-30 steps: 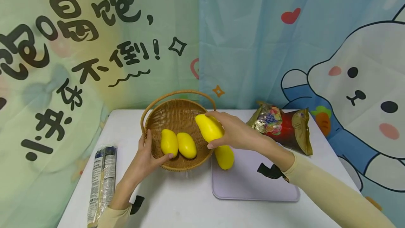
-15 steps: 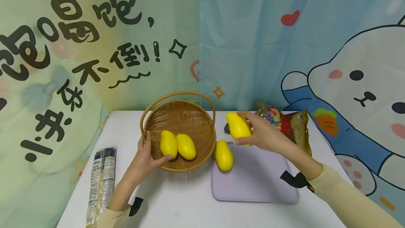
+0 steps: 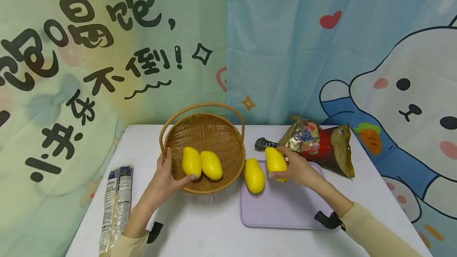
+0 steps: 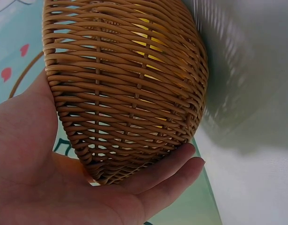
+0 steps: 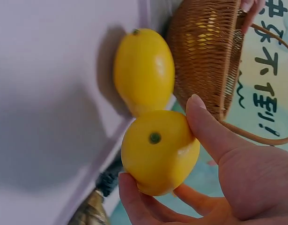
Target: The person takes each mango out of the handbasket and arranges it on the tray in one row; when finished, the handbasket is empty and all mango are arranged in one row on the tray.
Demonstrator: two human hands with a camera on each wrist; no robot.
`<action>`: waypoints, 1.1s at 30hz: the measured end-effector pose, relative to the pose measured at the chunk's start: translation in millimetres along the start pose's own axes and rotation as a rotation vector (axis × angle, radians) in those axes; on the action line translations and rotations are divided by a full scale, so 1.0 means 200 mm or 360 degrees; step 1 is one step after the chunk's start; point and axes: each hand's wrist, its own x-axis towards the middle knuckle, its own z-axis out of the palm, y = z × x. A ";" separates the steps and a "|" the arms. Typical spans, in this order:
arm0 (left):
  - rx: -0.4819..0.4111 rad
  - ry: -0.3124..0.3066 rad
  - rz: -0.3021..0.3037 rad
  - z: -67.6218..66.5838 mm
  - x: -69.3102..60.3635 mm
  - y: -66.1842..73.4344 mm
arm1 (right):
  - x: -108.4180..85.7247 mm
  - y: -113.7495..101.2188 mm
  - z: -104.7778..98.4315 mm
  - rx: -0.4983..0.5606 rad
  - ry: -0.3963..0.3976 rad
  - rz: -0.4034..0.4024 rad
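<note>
My left hand [image 3: 165,183] grips the left side of a brown wicker basket [image 3: 200,130], thumb over the rim and fingers along the outside weave. Two yellow mangoes, a left mango [image 3: 191,162] and a right mango [image 3: 211,165], lie inside the basket. In my right hand [image 3: 298,168] is another yellow mango [image 3: 275,163], held between thumb and fingers over the lilac tray [image 3: 285,213]. One more mango [image 3: 254,175] lies on the tray's left part, close to the basket. In the right wrist view, the held mango [image 5: 158,157] shows its green stem end.
A red and gold snack bag [image 3: 321,146] lies at the back right, with a small black packet [image 3: 264,143] beside it. At the left is a long clear-wrapped package [image 3: 116,205]. A printed curtain [image 3: 271,50] hangs behind the white table [image 3: 200,229].
My right hand has carried its mango from the basket's right rim rightward, then down over the tray. The left hand still holds the basket in place.
</note>
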 end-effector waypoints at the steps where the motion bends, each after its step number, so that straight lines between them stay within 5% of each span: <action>1: -0.0003 0.0001 -0.0002 0.00 0.00 0.00 | 0.00 0.01 0.02 0.0020 -0.0001 0.0008; 18: -0.0016 0.0007 0.0002 0.00 0.00 0.00 | 0.00 0.10 0.19 0.0066 0.0039 0.0112; 33: -0.0017 0.0000 -0.0011 0.00 0.00 -0.01 | 0.00 0.11 0.25 0.0070 0.0096 0.0072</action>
